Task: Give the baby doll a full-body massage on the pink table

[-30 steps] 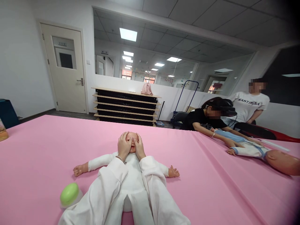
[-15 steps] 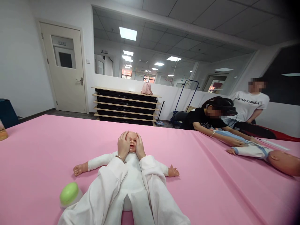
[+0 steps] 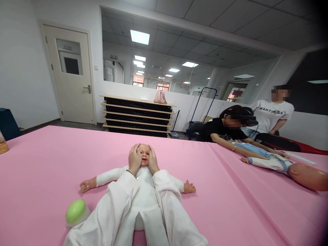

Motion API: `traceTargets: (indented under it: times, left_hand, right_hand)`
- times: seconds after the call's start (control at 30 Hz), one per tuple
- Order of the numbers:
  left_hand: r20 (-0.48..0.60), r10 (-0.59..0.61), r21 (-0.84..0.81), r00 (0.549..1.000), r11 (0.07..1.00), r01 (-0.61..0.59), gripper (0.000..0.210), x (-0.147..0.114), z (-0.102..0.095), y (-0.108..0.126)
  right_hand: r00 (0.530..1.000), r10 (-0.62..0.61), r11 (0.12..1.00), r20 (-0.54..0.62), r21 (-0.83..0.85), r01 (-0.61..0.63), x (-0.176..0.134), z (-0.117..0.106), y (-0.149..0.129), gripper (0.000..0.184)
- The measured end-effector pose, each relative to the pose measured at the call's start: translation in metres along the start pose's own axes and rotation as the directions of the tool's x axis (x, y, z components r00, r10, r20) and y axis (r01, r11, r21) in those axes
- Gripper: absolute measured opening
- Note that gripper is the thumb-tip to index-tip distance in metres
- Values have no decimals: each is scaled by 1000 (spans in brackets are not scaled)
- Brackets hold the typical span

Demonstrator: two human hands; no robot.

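Note:
A baby doll [image 3: 145, 191] in a white suit lies on its back on the pink-covered table [image 3: 217, 212], arms spread out to both sides. My left hand [image 3: 135, 159] cups one side of its head, fingers curved up over the temple. On the other side, my right hand [image 3: 153, 160] presses against the cheek in the same way. Between my palms the doll's eyes, nose and mouth show. Near my left forearm stands a round container with a green top [image 3: 75, 212], partly behind my sleeve.
At the right, a person in a black shirt and headset [image 3: 238, 118] leans over another doll [image 3: 276, 162] in blue and white. A person in a white shirt [image 3: 273, 112] stands behind. Against the wall are stacked boards [image 3: 138, 116] with a pink backpack [image 3: 160, 97].
Both my hands stay on the doll's head with hardly any movement. At the right, the other person's doll has shifted a little to the left.

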State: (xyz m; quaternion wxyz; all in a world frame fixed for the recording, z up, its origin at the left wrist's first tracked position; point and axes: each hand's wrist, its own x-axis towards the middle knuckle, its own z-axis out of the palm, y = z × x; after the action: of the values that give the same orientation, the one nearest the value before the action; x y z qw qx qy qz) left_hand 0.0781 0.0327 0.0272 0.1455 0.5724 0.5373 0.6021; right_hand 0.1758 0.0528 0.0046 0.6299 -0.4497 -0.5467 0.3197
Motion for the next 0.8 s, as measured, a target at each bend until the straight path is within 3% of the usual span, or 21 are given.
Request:
traceTargets:
  times: [0.33, 0.57, 0.8]
  left_hand:
    - [19, 25, 25, 1000, 999, -25, 37, -4, -6, 6]
    - [9, 0, 23, 1000, 1000, -1, 32, -2, -2, 2]
    - [15, 3, 26, 1000, 1000, -3, 32, -2, -2, 2]
  right_hand:
    - [999, -13, 1000, 38, -3, 13, -4, -2, -5, 56]
    - [1000, 10, 1000, 11, 19, -10, 0, 0, 1, 43]
    - [1000, 15, 1000, 19, 27, -15, -1, -1, -1, 44]
